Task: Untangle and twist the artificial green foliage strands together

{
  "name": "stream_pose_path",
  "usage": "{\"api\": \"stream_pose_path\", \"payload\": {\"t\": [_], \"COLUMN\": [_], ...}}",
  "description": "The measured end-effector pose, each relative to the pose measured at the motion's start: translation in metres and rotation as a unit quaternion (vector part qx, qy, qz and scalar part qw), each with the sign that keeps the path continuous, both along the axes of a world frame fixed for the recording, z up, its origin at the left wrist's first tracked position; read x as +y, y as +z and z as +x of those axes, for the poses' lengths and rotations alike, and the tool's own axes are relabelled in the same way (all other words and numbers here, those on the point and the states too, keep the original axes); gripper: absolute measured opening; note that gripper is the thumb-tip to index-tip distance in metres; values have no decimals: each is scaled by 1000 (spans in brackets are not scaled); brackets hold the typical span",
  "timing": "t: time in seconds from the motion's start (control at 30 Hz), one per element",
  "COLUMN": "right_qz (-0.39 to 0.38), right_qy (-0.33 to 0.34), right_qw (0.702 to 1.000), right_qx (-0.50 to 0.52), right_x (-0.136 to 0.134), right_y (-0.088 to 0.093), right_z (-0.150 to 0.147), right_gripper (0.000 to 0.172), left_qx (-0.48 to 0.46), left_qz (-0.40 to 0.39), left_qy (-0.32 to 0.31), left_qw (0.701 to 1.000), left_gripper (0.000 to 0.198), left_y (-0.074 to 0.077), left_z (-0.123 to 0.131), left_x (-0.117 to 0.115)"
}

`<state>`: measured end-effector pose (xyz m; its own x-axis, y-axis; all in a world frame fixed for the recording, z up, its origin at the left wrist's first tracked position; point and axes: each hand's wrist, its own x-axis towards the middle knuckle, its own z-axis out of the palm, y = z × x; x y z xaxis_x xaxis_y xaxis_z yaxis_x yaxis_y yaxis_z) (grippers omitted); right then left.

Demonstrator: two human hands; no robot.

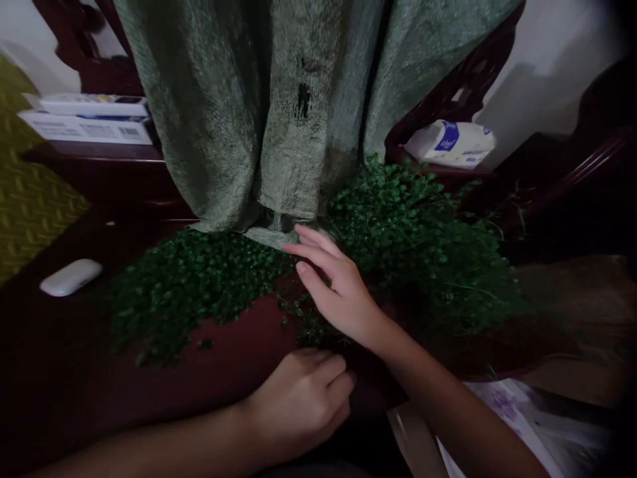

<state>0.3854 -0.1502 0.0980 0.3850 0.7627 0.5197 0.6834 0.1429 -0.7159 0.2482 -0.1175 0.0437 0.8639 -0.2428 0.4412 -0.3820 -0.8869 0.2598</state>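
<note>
My right hand (338, 285) reaches over the dark red tabletop (253, 338) with its fingers apart and nothing in them. Its fingertips are beside the lower edge of a grey-green woven cloth (293, 153) that hangs at the back. Nearer to me, my left hand (308, 398) is curled closed at the table's front edge; what it holds, if anything, is hidden. Small green leafy stems form one pile (199, 285) on the left and a taller, bushier pile (423, 245) on the right. A few loose sprigs lie between the piles.
A white computer mouse or similar case (71, 277) lies at the left. White boxes (92, 126) sit on a raised shelf at the back left, a tissue pack (452, 143) at the back right. A white patterned bag (517, 411) is below the table's right edge.
</note>
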Motion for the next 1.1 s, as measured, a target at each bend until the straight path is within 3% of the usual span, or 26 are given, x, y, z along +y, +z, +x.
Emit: {"api": "stream_pose_path", "payload": {"t": [0.13, 0.27, 0.43, 0.53, 0.63, 0.7, 0.77, 0.83, 0.9, 1.0, 1.1], "right_qz": [-67, -171, -227, -205, -173, -140, -99, -71, -57, -48, -39], "right_qy": [81, 195, 229, 222, 203, 189, 156, 114, 90, 90, 89], "right_qw": [994, 963, 940, 949, 961, 970, 982, 990, 993, 992, 990], "right_qx": [-2, -80, -112, -92, -73, -59, -48, -48, -56, -76, -103], "right_x": [-1, -2, -1, -3, -6, -8, -10, -11, -11, -12, -14], "right_y": [-11, -13, -22, -27, -27, -25, -22, -19, -17, -16, -17], "right_z": [16, 16, 20, 24, 27, 30, 32, 33, 33, 30, 28], "right_gripper": [25, 23, 18, 15, 14, 15, 15, 16, 15, 14, 15], "left_qx": [-7, -9, -1, -1, -35, -80, -124, -112, -62, 17, 36], "left_qz": [7, -3, 4, -10, -81, -125, -133, -145, -175, -227, -288], "left_qy": [-6, -4, -5, -13, 9, 71, 174, 278, 334, 292, 243], "left_qw": [1000, 1000, 1000, 1000, 996, 986, 968, 943, 924, 929, 925], "left_gripper": [15, 13, 13, 14, 15, 12, 9, 4, 12, 16, 27], "left_y": [0, -1, 0, 4, 11, 16, 21, 24, 25, 26, 26], "left_z": [0, 0, 0, 0, 2, 6, 11, 15, 20, 23, 24], "left_x": [0, 0, 0, 1, 9, 19, 32, 46, 55, 61, 61]}}
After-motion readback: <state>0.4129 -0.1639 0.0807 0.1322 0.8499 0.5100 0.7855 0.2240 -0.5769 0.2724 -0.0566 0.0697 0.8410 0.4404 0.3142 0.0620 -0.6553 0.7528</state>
